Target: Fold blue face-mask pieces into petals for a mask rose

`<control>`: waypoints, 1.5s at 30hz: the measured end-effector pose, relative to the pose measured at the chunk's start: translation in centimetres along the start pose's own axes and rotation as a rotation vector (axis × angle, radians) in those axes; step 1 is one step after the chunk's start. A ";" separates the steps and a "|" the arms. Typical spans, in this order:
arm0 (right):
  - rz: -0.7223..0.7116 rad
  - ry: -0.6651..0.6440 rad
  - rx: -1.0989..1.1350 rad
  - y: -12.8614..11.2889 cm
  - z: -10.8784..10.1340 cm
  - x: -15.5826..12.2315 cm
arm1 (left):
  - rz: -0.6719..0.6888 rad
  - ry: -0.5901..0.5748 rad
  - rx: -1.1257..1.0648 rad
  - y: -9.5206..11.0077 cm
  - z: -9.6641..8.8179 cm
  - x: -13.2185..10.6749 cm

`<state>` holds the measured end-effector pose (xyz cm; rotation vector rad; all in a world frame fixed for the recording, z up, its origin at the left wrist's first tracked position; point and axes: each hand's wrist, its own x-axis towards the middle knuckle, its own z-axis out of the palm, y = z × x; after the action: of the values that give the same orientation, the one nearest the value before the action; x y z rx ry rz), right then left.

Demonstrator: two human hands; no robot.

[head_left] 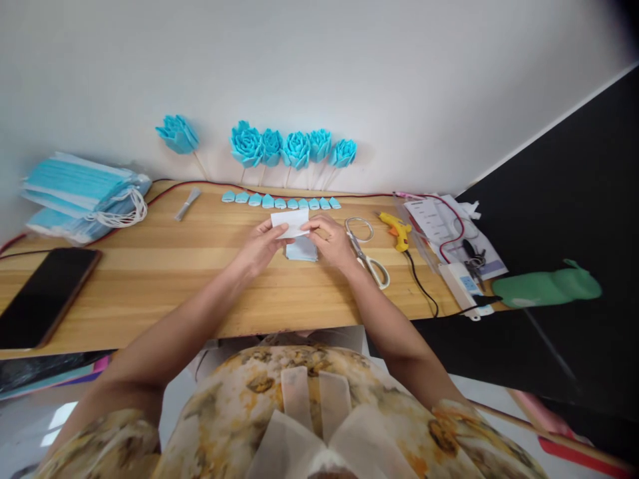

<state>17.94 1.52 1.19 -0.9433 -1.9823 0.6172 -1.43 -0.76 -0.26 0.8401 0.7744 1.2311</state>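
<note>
Between my two hands a small white rectangular piece (290, 222) is held up; whether it is paper or mask cloth I cannot tell. My left hand (263, 245) pinches its left end, thumb on top. At its right end, the fingers of my right hand (331, 241) are closed on the edge. Just below lies a stack of pale blue rectangles (302, 249) on the table. Beyond my hands runs a row of several small folded blue petals (268, 201). Scissors (367, 256) with white handles lie right of my right hand.
Blue flowers on sticks (297, 150) lean against the wall. Left are face masks (74, 189), a phone (47, 296) and a bundle of thin strips (188, 204). Right are a yellow glue gun (395, 230), a power strip (465, 287), keys (474, 256) and a green bottle-shaped object (546, 287).
</note>
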 end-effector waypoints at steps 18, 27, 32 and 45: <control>0.292 0.094 0.263 0.0 1.6 -1.1 | -0.009 0.081 0.007 -0.2 0.5 -0.2; 0.295 0.141 0.265 0.2 1.7 -1.2 | 0.004 0.062 -0.007 -0.4 0.4 -0.1; 0.312 0.163 0.242 0.4 1.7 -1.1 | 0.004 0.028 -0.011 -0.3 0.6 -0.1; 0.305 0.152 0.253 0.5 1.8 -1.3 | 0.075 0.091 0.159 -1.4 -0.1 0.1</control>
<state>17.06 0.70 -0.77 -1.1065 -1.5946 0.9143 -0.84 -0.86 -1.48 0.9548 0.9312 1.2940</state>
